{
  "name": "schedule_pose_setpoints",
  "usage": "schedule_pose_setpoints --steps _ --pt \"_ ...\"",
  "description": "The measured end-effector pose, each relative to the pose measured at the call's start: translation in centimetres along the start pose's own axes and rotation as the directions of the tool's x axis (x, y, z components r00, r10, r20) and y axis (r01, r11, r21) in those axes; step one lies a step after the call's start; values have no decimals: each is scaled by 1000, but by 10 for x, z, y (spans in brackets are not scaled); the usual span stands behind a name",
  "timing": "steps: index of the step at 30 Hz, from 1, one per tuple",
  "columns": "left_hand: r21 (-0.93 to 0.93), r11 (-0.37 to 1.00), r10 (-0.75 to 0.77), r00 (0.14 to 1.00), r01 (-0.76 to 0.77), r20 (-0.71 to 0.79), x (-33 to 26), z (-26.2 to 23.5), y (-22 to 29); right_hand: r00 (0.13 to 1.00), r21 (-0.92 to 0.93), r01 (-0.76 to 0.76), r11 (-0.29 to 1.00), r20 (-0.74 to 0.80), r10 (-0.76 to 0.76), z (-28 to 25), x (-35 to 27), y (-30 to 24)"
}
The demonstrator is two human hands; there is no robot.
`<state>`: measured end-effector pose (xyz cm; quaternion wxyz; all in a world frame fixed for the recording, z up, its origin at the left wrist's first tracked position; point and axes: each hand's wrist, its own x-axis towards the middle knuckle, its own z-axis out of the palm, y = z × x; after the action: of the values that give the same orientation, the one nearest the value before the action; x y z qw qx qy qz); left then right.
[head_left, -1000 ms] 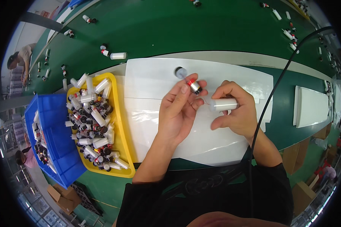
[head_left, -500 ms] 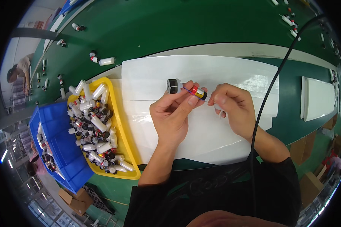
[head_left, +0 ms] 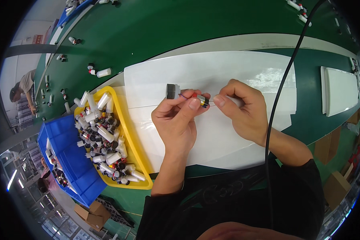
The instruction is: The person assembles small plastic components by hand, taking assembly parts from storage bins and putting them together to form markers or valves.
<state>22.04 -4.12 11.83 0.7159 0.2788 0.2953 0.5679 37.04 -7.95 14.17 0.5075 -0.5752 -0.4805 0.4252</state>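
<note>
A: Containers, please.

B: A yellow tray (head_left: pixel 129 132) is lying to the left of the hands, partly overlapping the white sheet (head_left: pixel 236 72). It is brimming with small white tubes and dark, red-tipped parts (head_left: pixel 102 132), heaped loosely. A blue bin (head_left: pixel 74 160) is sitting just beside it on the left, holding a thinner scatter of similar pieces (head_left: pixel 54 164).

A: The item in hand?

B: A small cylindrical part (head_left: pixel 203 100), metallic with a dark band and a red end, is being held above the white sheet, between the two hands. Thin wires are running from it to a small grey square-ended piece (head_left: pixel 172 91) at the left fingertips.

A: Hands?

B: The left hand (head_left: pixel 178 122) is pinching the cylindrical part between thumb and fingers. The right hand (head_left: pixel 244 110) is curled, its thumb and forefinger pressed together on a white tube (head_left: pixel 235 101) just right of the part; whether the tube's tip is touching the part cannot be told.

A: Surroundings?

B: A green table (head_left: pixel 156 28) is carrying stray tubes (head_left: pixel 104 73); a black cable (head_left: pixel 282 88) is hanging across the right side.
</note>
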Motion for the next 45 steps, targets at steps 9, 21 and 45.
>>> schedule_pose_setpoints --steps 9,21,45 --pt "148 984 101 994 -94 -40 4 -4 6 981 82 70 994 -186 -53 -29 26 10" --pt "366 912 202 979 -185 -9 4 -5 7 995 -16 37 999 90 -36 -19 12 -8" --pt "397 917 -36 999 39 -13 0 3 17 949 534 -299 791 249 191 4 -4 -2"
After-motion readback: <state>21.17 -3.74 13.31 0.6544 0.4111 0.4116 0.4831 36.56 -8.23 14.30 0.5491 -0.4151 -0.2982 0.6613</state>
